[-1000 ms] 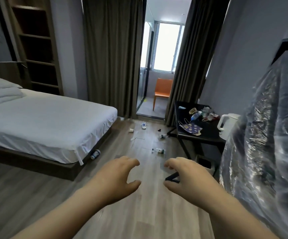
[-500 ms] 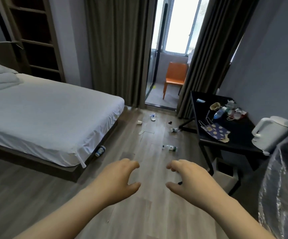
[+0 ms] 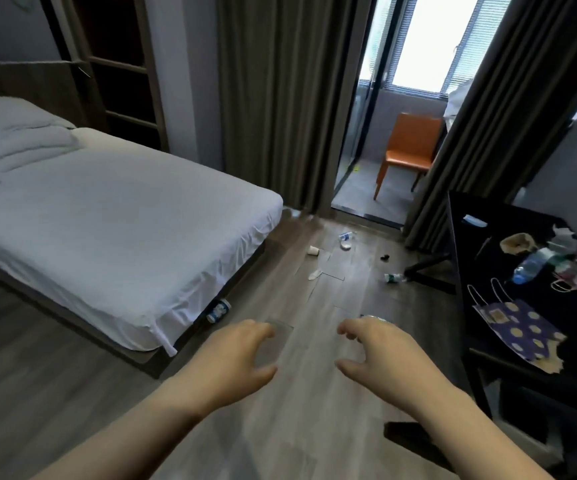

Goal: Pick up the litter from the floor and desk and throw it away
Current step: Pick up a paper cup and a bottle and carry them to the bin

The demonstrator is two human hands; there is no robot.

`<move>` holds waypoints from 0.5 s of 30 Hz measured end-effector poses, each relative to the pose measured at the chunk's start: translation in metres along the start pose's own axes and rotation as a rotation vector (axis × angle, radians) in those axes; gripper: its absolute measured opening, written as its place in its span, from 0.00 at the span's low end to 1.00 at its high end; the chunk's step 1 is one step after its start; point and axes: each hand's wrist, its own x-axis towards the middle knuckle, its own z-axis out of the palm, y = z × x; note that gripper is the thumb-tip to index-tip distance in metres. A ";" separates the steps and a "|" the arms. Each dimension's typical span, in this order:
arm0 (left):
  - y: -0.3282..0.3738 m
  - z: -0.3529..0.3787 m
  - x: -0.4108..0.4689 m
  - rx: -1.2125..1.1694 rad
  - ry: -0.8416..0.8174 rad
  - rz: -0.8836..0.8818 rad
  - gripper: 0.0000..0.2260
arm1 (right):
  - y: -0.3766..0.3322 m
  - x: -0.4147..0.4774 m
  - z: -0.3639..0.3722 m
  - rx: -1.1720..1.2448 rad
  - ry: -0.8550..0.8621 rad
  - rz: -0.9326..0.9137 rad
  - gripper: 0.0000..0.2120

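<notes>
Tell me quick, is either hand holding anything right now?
Left hand: open, fingers loosely curled, holding nothing.
Right hand: open, fingers loosely curled, holding nothing.

I see a grey wood-plank floor (image 3: pixel 349 289), a white-sheeted bed (image 3: pixel 114 223) at left with a dark open shelf (image 3: pixel 121 71) behind it, and heavy brown curtains (image 3: pixel 280 98) beside a bright window (image 3: pixel 429 36). An orange chair (image 3: pixel 410 147) sits beyond the doorway, and a black worktop (image 3: pixel 481 258) stands at right.

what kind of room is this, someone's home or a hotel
Most likely a hotel or guest room, though a plain bedroom is possible. A bed made up in all-white sheets, a small black desk against the wall, and floor-length curtains beside a doorway to a glazed nook holding an orange chair.
</notes>
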 end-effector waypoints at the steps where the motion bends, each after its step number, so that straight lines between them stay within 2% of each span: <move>1: -0.005 0.001 0.014 -0.011 -0.010 -0.017 0.23 | 0.005 0.016 0.000 0.004 -0.012 -0.006 0.23; 15: -0.133 0.020 0.208 -0.025 -0.157 -0.156 0.24 | 0.032 0.244 0.040 0.043 -0.184 -0.010 0.23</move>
